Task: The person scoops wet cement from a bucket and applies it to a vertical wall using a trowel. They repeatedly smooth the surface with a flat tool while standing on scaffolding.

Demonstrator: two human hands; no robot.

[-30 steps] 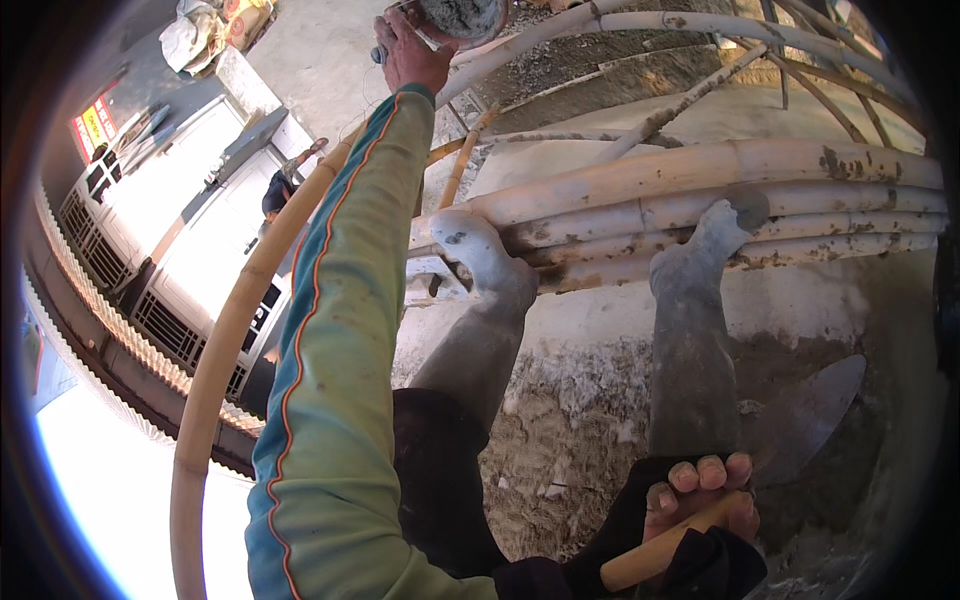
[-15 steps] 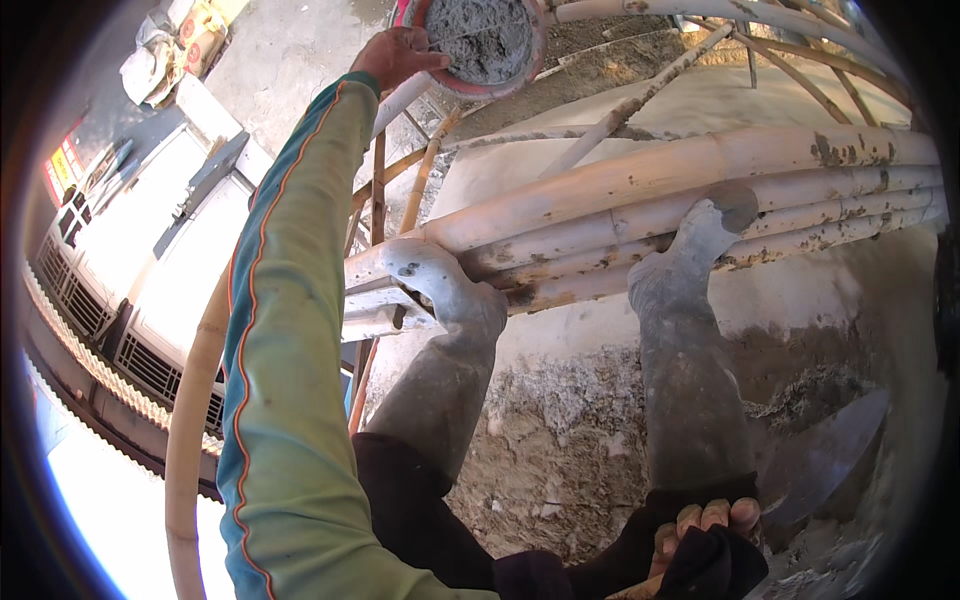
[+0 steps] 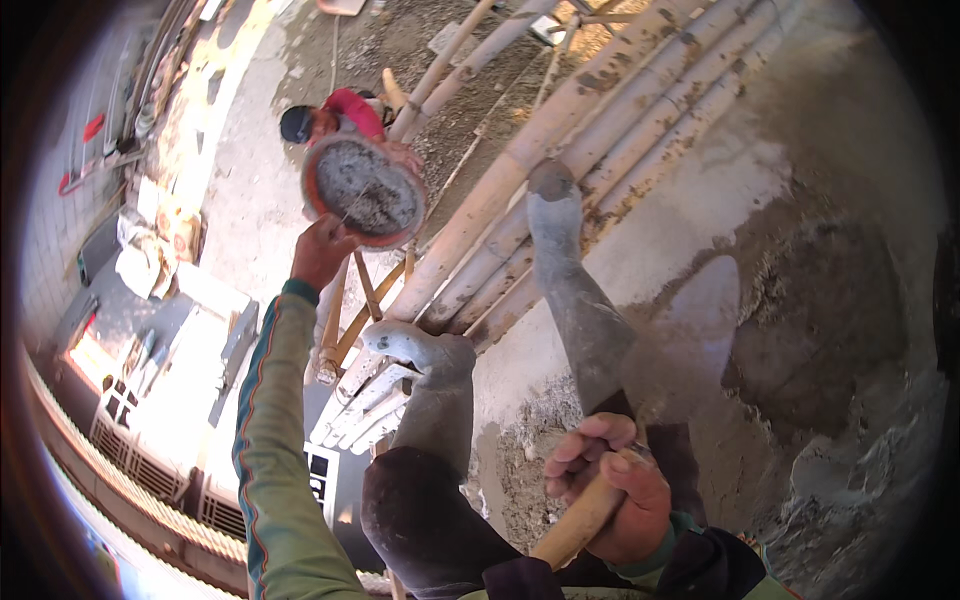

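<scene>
My left hand [image 3: 323, 250], at the end of an outstretched arm, is closed at the near edge of a round reddish bucket [image 3: 311, 190]. Whether it grips the rim or a thin handle is hard to make out. Grey wet mortar [image 3: 365, 185] fills the bucket. At the lower right, my right hand [image 3: 620, 490] is closed around the wooden handle of a trowel [image 3: 577, 522]. Its blade, smeared by motion, seems to extend over the mortared surface beyond the hand. A co-worker's hand [image 3: 402, 156] touches the bucket's far right side.
Below, the co-worker [image 3: 335, 118] wears a dark cap and red sleeve. My feet in grey coverings rest on bundled bamboo poles [image 3: 560, 120]. Fresh mortar [image 3: 820, 330] covers part of the surface at right. White air-conditioner-like units [image 3: 160, 410] stand at lower left, near sacks [image 3: 150, 260].
The view has turned, and the bucket now appears lower and farther left. The co-worker has come into view beside it. My right hand with the trowel has risen farther into sight.
</scene>
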